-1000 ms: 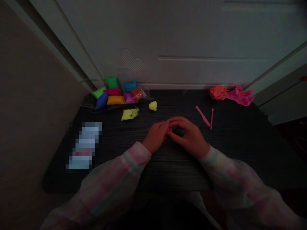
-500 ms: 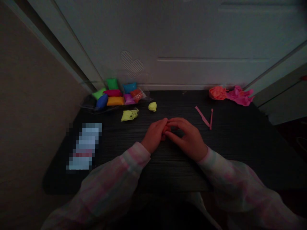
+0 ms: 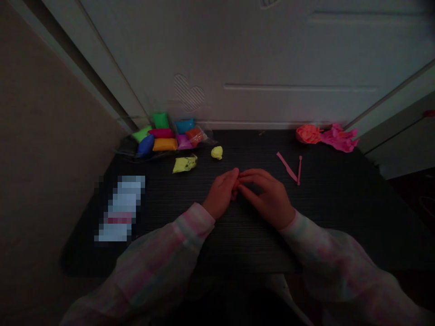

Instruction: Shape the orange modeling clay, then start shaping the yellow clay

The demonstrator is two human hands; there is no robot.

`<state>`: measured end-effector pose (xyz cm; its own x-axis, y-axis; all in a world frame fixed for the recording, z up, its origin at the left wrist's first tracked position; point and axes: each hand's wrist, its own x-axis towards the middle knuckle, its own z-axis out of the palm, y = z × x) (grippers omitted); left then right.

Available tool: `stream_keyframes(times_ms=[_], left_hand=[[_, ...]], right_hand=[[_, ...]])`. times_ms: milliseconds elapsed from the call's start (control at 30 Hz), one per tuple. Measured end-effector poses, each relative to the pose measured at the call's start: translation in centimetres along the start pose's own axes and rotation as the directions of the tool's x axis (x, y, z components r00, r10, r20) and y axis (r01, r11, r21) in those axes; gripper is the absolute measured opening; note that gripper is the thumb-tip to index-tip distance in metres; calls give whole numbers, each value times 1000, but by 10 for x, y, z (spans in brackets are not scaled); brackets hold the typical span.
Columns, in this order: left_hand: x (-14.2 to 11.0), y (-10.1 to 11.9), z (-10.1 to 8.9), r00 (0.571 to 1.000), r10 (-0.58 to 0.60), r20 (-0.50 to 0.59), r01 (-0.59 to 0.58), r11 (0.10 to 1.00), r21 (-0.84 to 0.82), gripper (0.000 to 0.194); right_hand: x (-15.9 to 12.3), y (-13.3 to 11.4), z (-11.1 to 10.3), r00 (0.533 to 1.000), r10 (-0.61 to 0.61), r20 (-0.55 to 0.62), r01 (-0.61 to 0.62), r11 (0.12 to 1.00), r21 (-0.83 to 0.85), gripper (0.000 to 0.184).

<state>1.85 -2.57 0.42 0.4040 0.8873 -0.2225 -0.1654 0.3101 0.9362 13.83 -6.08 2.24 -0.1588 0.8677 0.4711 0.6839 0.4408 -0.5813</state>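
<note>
My left hand (image 3: 220, 194) and my right hand (image 3: 270, 197) meet above the middle of the dark table. A small orange-red piece of modelling clay (image 3: 237, 184) shows partly between them. The left fingers are closed around it, hiding most of it. My right thumb and fingertips press on it from the right side. A small yellow lump of clay (image 3: 216, 153) lies just beyond my left hand, beside a yellow clay packet (image 3: 184, 164). To the right of my right hand are a pink plastic knife (image 3: 287, 167) and a thin pink modelling tool (image 3: 299, 170).
Several coloured clay packets (image 3: 165, 144) lie in clear plastic at the back left. A phone (image 3: 119, 208) with a blurred screen rests at the left. Crumpled orange (image 3: 308, 134) and pink (image 3: 340, 137) material sits at the back right. A white panel (image 3: 272, 54) rises behind the table (image 3: 340, 217).
My fingers have shifted slightly around the orange-red clay, and less of it shows. The whole view has moved a little. Other things lie as before.
</note>
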Motion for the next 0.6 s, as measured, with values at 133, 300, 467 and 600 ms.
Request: stream_keyframes(times_ms=[133,300,467,600], left_hand=[[0,1,0,1000,0,-2,0,1000,-7,34],[0,2,0,1000,4,27,-3,999,-33,34],[0,0,-1,999,-10,41,10,1000,-2,34],[1,-1,-2,998,-16,68,21,996,-81,30]], right_hand=[[-1,1,1,1000,-15,-14,15,1000,-25,11],[0,1,-1,1000,-19,-3,19,999,-27,16],[0,0,-3,999,-50,3,51,999,-9,12],[-1,2,-2,1000,-14,-13,14,1000,11,13]])
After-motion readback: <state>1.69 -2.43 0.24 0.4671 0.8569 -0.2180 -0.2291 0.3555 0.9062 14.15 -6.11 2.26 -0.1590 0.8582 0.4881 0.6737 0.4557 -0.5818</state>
